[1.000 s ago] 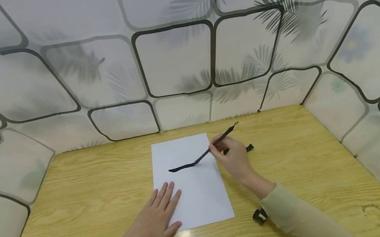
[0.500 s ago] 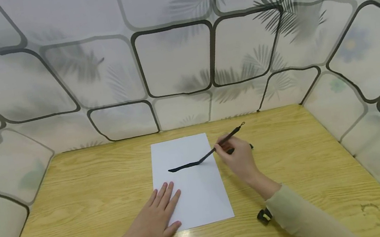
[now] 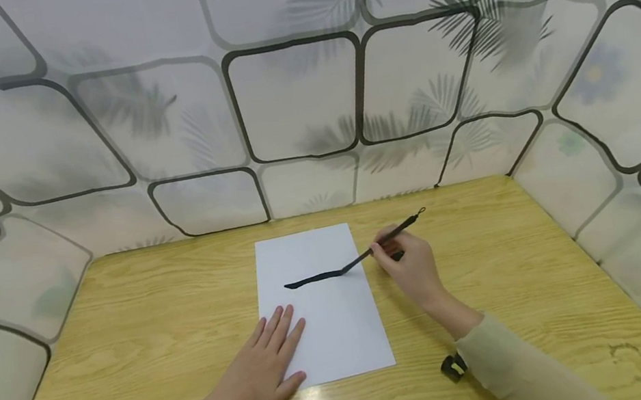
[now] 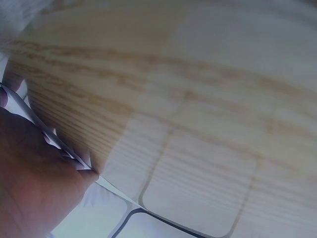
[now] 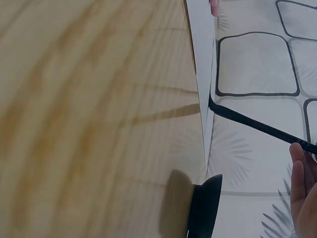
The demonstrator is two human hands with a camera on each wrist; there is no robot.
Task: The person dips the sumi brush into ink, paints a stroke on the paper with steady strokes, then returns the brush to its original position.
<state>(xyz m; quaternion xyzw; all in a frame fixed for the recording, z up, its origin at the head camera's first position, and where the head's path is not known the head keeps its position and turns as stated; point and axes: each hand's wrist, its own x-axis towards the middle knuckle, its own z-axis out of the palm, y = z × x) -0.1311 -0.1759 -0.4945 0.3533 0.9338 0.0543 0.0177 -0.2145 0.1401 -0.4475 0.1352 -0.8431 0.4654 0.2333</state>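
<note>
In the head view a white sheet of paper (image 3: 340, 328) lies on the wooden table. My right hand (image 3: 414, 269) holds a slim black brush (image 3: 360, 259) between thumb and fingers, its handle slanting up to the right. The tip touches the paper at the right end of a black, nearly level stroke (image 3: 314, 279). In the right wrist view the brush (image 5: 257, 126) leans from the paper up to my fingertips (image 5: 297, 153). My left hand (image 3: 262, 374) lies flat with spread fingers on the paper's lower left part; the left wrist view shows it at the paper's edge.
A black object (image 3: 397, 255) sits on the table behind my right hand, mostly hidden; the right wrist view shows a dark rounded thing (image 5: 205, 206) near the paper. A small black device (image 3: 453, 368) is at my right wrist. Patterned panels (image 3: 299, 99) enclose the table's back and sides.
My right hand has moved right with the brush, and the black stroke has grown longer to the right. The hand now covers more of the black object behind it. My left hand has stayed put.
</note>
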